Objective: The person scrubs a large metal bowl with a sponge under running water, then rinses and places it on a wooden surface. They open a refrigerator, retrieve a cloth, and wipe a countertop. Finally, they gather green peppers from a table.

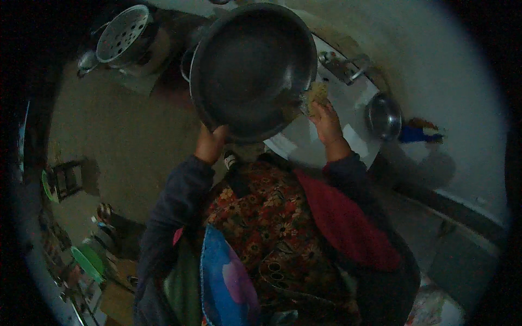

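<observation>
A large dark wok (248, 73) is raised in front of me, its hollow inside facing up towards my eyes. My left hand (210, 142) grips its near-left rim, thumb on the inner side and the other fingers hidden beneath. At the wok's right edge my right hand (328, 124) holds a yellowish scrubbing pad (317, 93). The pad is at the rim; in this dim light I cannot tell whether it presses on the metal. A thin metal loop handle (184, 67) sticks out on the wok's left side.
A white counter (304, 136) lies behind the wok to the right, with a small metal appliance (338, 67) and a shiny metal bowl (384, 117) near the wall. A perforated steamer pot (124, 36) stands far left. A small stool (68, 179) and a green basin (89, 263) are at left.
</observation>
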The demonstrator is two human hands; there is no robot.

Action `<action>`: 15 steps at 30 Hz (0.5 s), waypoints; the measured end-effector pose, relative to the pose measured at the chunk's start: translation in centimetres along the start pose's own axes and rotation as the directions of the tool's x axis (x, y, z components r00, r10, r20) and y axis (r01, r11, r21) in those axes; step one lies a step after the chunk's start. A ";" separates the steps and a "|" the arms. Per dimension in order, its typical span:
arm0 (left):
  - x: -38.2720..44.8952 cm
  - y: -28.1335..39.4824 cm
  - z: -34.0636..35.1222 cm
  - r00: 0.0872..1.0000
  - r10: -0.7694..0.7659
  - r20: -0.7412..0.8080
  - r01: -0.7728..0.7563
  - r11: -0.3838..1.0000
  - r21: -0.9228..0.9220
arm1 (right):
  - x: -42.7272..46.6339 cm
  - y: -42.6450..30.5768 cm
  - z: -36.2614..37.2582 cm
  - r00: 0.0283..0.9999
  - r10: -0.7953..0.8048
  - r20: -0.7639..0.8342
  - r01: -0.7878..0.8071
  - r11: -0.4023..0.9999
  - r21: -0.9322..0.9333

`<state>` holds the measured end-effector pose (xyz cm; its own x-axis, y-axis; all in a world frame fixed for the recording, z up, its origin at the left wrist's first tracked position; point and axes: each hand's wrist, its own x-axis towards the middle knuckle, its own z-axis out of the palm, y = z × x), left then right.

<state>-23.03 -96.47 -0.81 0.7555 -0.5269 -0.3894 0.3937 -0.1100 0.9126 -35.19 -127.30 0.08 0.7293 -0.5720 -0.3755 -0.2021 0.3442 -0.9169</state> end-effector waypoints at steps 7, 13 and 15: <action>2.7 1.6 2.1 0.934 0.327 0.142 -0.356 0.879 0.316 | -1.7 3.2 -6.0 0.995 0.045 -0.088 0.012 0.830 0.558; 3.0 4.7 4.4 0.829 0.508 0.234 -0.545 0.641 0.540 | -1.8 2.1 -7.7 0.987 0.112 -0.114 -0.006 0.739 0.673; 3.2 5.3 4.7 0.801 0.530 0.280 -0.578 0.558 0.595 | -1.4 0.8 -7.5 0.995 0.080 -0.066 -0.009 0.702 0.712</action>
<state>-20.95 -102.74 3.37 0.6664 -0.7164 0.2065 -0.5285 -0.2585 0.8086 -41.23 -131.79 -1.20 0.6657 -0.5906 -0.4561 0.3166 0.7771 -0.5440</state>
